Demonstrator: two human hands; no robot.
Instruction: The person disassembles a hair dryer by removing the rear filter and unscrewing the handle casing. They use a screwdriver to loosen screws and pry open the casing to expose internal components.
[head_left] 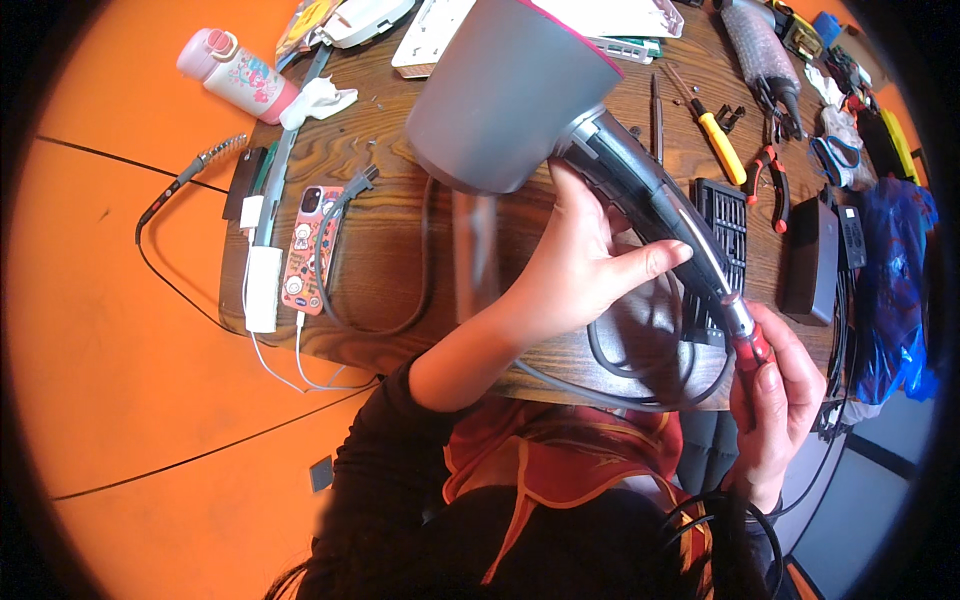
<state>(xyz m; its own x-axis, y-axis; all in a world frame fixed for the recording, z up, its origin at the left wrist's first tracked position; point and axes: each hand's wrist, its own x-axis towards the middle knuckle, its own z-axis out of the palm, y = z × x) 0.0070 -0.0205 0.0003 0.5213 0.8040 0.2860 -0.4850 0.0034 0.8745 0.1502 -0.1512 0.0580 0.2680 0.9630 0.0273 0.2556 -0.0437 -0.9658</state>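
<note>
A large grey hair dryer (510, 100) with a magenta rim is held tilted above the table, its barrel at the upper left. Its handle (640, 180) slants down to the right and shows black inner parts. My left hand (590, 255) grips the handle, thumb across its front, other fingers partly hidden behind. At the handle's lower end my right hand (785, 385) is closed around a red piece with a silver collar (737, 315); whether this is a tool or part of the dryer I cannot tell. A grey cord (620, 400) loops beneath the handle.
On the wooden table (390, 120) are a phone in a patterned case (310, 240), a plug (362, 180), a black bit case (718, 225), a yellow-handled screwdriver (722, 148), red-black pliers (770, 190) and a black box (812, 260). A bottle (240, 80) and a soldering iron (180, 185) are at left.
</note>
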